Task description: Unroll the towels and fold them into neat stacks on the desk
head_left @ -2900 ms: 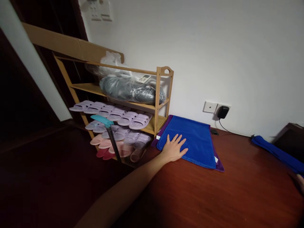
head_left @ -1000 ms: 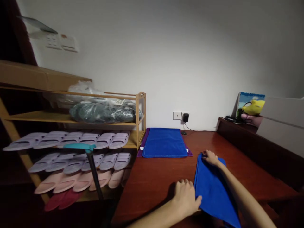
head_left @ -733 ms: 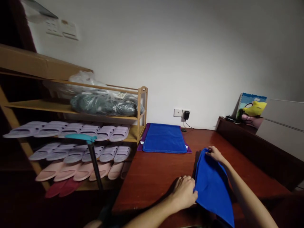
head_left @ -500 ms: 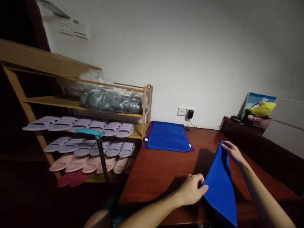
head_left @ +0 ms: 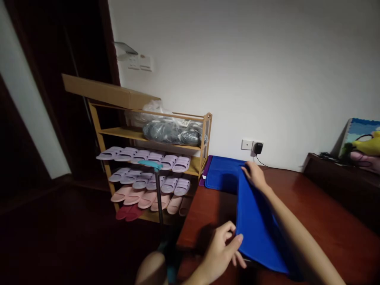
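A blue cloth [head_left: 255, 225] with a stitched edge hangs slanted over the front of the table. My right hand [head_left: 255, 176] pinches its upper corner, at the right side of the flat pile. My left hand [head_left: 221, 247] is at its lower left edge, thumb against the fabric and the other fingers partly curled beneath. At the back left of the table lies a flat blue cloth [head_left: 221, 170], partly covered by the held one. Beneath it shows the border of a purple cloth [head_left: 204, 176] with a small white tag.
A reddish-brown wooden table [head_left: 314, 206] stands against the wall. Left of it is a wooden shoe rack [head_left: 194, 164] with rows of slippers [head_left: 181, 163] and a plastic-wrapped bundle [head_left: 172, 132]. A cardboard box [head_left: 103, 91] lies on top. A black plug [head_left: 258, 148] trails its cable along the table's back.
Both hands have carried the blue cloth leftward relative to the table, its upper corner now over the flat pile's right side. My view has turned right to left, showing more of the doorway.
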`<state>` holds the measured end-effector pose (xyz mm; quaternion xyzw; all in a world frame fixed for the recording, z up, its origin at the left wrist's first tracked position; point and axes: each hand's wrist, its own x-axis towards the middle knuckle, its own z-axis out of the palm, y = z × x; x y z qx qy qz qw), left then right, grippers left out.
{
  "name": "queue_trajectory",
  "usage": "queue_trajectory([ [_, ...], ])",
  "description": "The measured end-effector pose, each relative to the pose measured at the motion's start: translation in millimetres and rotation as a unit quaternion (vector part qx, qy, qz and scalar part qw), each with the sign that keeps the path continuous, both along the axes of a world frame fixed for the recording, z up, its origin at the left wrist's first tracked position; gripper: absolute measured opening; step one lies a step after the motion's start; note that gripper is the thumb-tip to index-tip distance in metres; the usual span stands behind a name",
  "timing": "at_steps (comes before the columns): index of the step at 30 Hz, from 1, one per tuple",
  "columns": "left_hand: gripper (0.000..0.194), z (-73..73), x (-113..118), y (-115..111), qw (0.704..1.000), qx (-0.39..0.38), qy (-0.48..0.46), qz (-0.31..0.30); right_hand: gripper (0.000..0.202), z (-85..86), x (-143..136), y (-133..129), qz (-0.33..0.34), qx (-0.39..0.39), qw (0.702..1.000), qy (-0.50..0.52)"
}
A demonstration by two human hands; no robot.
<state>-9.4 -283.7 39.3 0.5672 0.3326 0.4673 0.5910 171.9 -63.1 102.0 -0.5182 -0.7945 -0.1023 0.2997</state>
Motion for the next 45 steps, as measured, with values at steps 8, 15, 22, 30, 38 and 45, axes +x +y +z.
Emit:
queue_trajectory([
  [8, 0.034, -26.6, -79.4, -8.1, 0.899, 0.14, 0.326, 0.256, 0.033, -58.7, -101.2, -4.4, 0.054, -0.089, 0.992, -0.074],
  [15, 0.027, 14.1, -100.3, 41.4, 0.882, 0.231, 0.27, 0.31, 0.054, -68.0, -117.8, -18.2, -0.045, -0.213, 0.973, -0.076],
  [22, 0.018, 19.2, -98.2, 116.1, 0.896, 0.232, 0.22, 0.306, 0.038, -76.8, -127.5, -21.4, -0.055, -0.291, 0.953, -0.06],
  [30, 0.017, 5.7, -81.0, 199.3, 0.836, 0.173, 0.467, 0.231, 0.025, -78.7, -110.5, -12.1, -0.027, -0.334, 0.942, 0.031],
  [38, 0.018, -22.6, -55.4, 203.7, 0.763, 0.21, 0.549, 0.27, 0.019, -67.7, -87.8, -7.3, 0.029, -0.344, 0.916, 0.206],
  [45, 0.016, -34.1, -53.6, 205.7, 0.775, 0.254, 0.524, 0.246, 0.034, -59.2, 23.2, -38.7, 0.086, -0.378, 0.833, 0.394],
])
